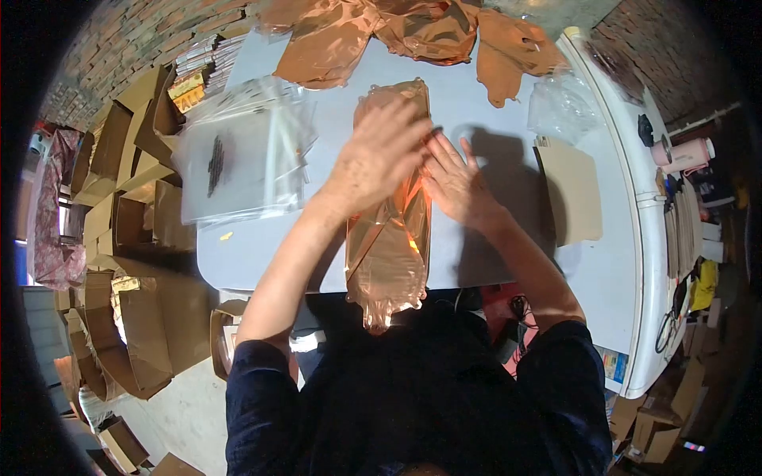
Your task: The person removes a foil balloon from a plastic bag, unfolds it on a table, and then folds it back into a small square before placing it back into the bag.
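Observation:
A copper-coloured foil balloon (386,258), flat and folded into a long strip, lies lengthwise in front of me. Its near end hangs over the table edge toward my body. My left hand (381,151) is over the upper part of the strip, palm down, with stretched fingers slightly blurred. At the strip's right edge, my right hand (458,178) rests with straight fingers and the thumb apart, its fingertips on the foil. Creases run across the foil just below both hands.
More copper foil balloons (425,30) lie at the table's far side. Clear plastic bags (246,151) are stacked on the left, with another crumpled plastic bag (565,107) at the right. A cardboard sheet (573,192) lies on the grey table (496,258). Open cardboard boxes (163,341) stand left.

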`<state>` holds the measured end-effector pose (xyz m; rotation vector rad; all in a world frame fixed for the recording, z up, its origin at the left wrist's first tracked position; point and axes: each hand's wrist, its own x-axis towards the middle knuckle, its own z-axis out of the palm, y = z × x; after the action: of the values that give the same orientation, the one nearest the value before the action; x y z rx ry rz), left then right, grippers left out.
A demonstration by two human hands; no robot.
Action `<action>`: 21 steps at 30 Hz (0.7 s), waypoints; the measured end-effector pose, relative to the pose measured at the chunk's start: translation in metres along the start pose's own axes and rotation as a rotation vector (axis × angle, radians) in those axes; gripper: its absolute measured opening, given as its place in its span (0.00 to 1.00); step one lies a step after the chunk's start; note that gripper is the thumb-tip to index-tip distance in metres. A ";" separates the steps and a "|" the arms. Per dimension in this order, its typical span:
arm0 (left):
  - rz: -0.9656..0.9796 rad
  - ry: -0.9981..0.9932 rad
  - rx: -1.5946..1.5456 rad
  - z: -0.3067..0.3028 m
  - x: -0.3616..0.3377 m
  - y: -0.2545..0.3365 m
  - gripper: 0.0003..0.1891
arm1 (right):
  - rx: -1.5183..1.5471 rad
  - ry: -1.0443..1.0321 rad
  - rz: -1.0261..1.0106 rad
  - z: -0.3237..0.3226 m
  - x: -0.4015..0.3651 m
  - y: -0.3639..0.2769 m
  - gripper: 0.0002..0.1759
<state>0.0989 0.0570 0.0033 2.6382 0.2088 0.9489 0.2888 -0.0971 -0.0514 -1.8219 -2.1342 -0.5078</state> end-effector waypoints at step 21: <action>-0.038 -0.257 0.268 0.035 -0.029 -0.002 0.34 | -0.002 -0.014 0.009 -0.003 0.001 0.001 0.32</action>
<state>0.0993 0.0432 -0.0402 2.9553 0.3433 0.5952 0.2891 -0.0971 -0.0483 -1.8404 -2.1346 -0.4969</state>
